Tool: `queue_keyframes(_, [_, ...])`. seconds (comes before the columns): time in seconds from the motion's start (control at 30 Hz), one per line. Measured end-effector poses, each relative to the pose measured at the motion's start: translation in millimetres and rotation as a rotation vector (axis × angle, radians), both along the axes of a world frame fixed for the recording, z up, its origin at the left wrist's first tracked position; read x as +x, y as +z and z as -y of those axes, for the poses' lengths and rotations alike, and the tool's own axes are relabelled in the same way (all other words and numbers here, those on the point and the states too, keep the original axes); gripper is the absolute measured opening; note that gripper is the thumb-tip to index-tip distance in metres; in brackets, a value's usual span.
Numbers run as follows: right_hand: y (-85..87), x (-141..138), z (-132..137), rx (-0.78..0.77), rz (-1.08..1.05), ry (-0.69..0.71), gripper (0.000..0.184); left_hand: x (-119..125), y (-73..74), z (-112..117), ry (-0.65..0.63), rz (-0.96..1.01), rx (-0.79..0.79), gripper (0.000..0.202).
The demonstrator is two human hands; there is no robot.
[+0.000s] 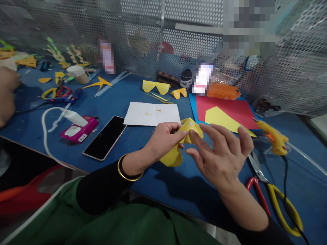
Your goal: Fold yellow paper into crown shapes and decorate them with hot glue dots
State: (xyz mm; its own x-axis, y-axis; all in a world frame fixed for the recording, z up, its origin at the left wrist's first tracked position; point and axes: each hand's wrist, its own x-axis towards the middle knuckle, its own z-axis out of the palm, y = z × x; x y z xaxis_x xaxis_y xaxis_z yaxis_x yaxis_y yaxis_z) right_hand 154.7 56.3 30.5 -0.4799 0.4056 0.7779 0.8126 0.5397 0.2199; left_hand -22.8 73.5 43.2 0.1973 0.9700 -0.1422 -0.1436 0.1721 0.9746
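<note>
Over a blue worktop (153, 182), your left hand (163, 139) clamps a folded yellow paper piece with pale dots (173, 157) between thumb and fingers, while your right hand (221, 154) spreads beside it, index fingertip against the paper and thumb held apart. The piece sits at the centre of the clock, in front of you. At 11 o'clock from it lies a creased white paper sheet with small brown marks (150, 117), and beyond that stands a dotted yellow folded paper strip (155, 87), with a smaller orange dotted one (179, 93) at 12. A flat red sheet (224, 107) lies at 2 o'clock, partly under a cut piece of plain yellow paper (223, 119). At 3 rests a yellow glue gun (276, 137); at 4, metal scissors with one red and one yellow handle (259, 172). A black-screened phone (105, 137) lies at 9 o'clock, just beside a magenta box with a white plug (79, 129).
</note>
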Motion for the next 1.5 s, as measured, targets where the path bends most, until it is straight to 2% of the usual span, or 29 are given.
queue_keyframes(0.27, [0.5, 1, 1, -0.031, 0.009, 0.039, 0.039, 0, -1.0, 0, -0.002, 0.02, -0.006, 0.016])
queue_keyframes(0.4, [-1.1, 4, -3, -0.081, -0.173, 0.028, 0.033, 0, 2.8, 1, 0.011, -0.006, -0.034, 0.013])
queue_keyframes(0.47, [-1.4, 5, -6, -0.192, -0.342, -0.013, 0.031, 1, 5.5, 1, 0.01, -0.027, -0.066, 0.012])
queue_keyframes(0.53, [-1.3, 5, -9, -0.4, -0.54, -0.03, 0.031, 1, 7.8, 2, 0.001, -0.038, -0.101, 0.012])
queue_keyframes(0.67, [-2.8, 4, -12, -0.803, -0.854, 0.02, 0.033, 1, 8.9, 2, -0.019, -0.013, -0.161, 0.012])
queue_keyframes(0.73, [-5.6, 4, -13, -0.899, -0.959, 0.051, 0.034, 1, 7.8, 1, -0.027, 0.004, -0.18, 0.014])
queue_keyframes(0.83, [-10.6, 4, -15, -0.965, -1.086, 0.094, 0.036, 1, 5.3, 0, -0.076, -0.008, -0.156, 0.016])
queue_keyframes(0.93, [-13.7, 4, -17, -0.974, -1.143, 0.111, 0.037, 0, 2.2, 0, -0.136, -0.053, -0.121, 0.02])
queue_keyframes(1.13, [-17.1, 4, -20, -1.007, -1.126, 0.108, 0.038, -2, -2.9, -2, -0.16, -0.126, -0.085, 0.018])
queue_keyframes(1.23, [-14.6, 2, -20, -0.993, -1.04, 0.094, 0.038, -2, -2.7, -3, -0.144, -0.141, -0.092, 0.022])
queue_keyframes(1.3, [-8.7, 4, -22, -0.925, -0.922, 0.061, 0.037, -2, -2.0, -4, -0.111, -0.146, -0.094, 0.032])
queue_keyframes(1.37, [-1.1, 17, -27, -0.804, -0.779, -0.016, 0.038, -1, -1.6, -4, -0.081, -0.143, -0.092, 0.038])
queue_keyframes(1.43, [4.6, 47, -37, -0.646, -0.636, -0.166, 0.044, -2, -1.9, -5, -0.065, -0.133, -0.095, 0.035])
queue_keyframes(1.5, [5.1, 95, -53, -0.457, -0.475, -0.442, 0.05, -2, -2.6, -5, -0.063, -0.126, -0.101, 0.029])
